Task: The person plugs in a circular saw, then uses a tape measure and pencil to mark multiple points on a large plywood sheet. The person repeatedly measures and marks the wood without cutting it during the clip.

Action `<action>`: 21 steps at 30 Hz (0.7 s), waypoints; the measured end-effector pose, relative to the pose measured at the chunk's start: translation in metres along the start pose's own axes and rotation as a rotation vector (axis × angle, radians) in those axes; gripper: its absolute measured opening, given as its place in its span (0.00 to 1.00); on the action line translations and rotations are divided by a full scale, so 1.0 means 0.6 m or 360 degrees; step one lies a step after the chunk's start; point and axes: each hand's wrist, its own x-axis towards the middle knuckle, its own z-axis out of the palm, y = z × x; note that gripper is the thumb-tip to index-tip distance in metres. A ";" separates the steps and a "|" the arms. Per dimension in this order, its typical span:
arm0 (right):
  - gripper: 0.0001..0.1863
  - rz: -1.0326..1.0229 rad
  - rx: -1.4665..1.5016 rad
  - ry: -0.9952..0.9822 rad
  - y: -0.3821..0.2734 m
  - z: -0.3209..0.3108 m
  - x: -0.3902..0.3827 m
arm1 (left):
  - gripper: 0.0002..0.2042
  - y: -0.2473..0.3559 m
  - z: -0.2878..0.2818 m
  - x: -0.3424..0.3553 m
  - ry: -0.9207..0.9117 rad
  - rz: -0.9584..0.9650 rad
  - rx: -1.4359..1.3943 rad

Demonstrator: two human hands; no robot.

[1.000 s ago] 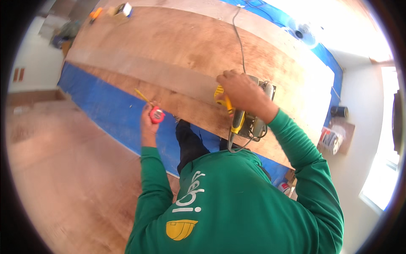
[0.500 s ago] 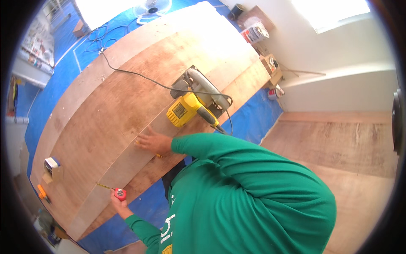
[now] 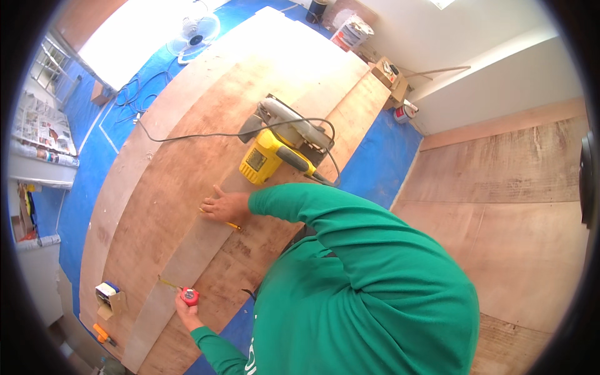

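A red tape measure is in my left hand, whose fingers close round its case. A short length of yellow blade reaches from it onto a pale plywood strip. Farther up that strip, my right hand rests on the wood with a yellow pencil in it; the pencil's ends show on both sides of the hand. Just beyond the right hand lies a yellow and grey circular saw, its black cord running left across the panel.
The large curved plywood panel lies over blue sheeting. Near its left end are a small open box and an orange-handled cutter. Beyond stand a fan, a white bucket and a cardboard box.
The whole view has turned and shifted, so the panel and floor sit differently in the picture. Both hands keep their holds on tape measure and pencil; the saw rests beside the right hand as before.
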 end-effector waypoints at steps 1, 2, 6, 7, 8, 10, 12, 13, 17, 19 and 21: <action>0.54 0.0031 0.0077 -0.0111 0.003 -0.008 -0.002 | 0.11 0.004 0.004 0.005 -0.0167 0.0021 0.0011; 0.54 0.0045 0.0136 -0.0143 0.004 -0.017 -0.005 | 0.11 0.007 0.009 0.009 -0.0198 0.0028 0.0054; 0.56 0.0218 0.0050 -0.0220 -0.026 -0.058 -0.008 | 0.12 0.001 0.022 -0.027 -0.0080 0.0069 0.0176; 0.56 0.0266 -0.0029 -0.0228 -0.044 -0.063 -0.007 | 0.13 -0.011 0.023 -0.049 -0.0120 0.0119 0.0217; 0.55 0.0304 -0.0129 -0.0252 -0.054 -0.072 -0.004 | 0.14 -0.023 0.032 -0.071 -0.0133 0.0188 0.0266; 0.50 0.0434 -0.0014 0.0109 -0.091 -0.077 -0.003 | 0.16 -0.063 0.049 -0.121 -0.0119 0.0286 0.0382; 0.44 0.0546 0.0353 0.0192 -0.124 -0.075 -0.024 | 0.16 -0.137 0.072 -0.177 -0.0044 0.0336 0.0513; 0.41 0.0588 0.0669 0.0110 -0.145 -0.070 -0.034 | 0.15 -0.182 0.085 -0.203 -0.0062 0.0330 0.0538; 0.32 0.0504 0.1201 0.0196 -0.202 -0.038 -0.132 | 0.11 -0.365 0.150 -0.295 0.0014 0.0362 0.0536; 0.30 0.0447 0.1319 0.0073 -0.206 -0.021 -0.204 | 0.10 -0.425 0.185 -0.330 0.0011 0.0360 0.0492; 0.28 0.0371 0.1415 0.0040 -0.188 -0.013 -0.274 | 0.10 -0.463 0.223 -0.359 0.0102 0.0320 0.0394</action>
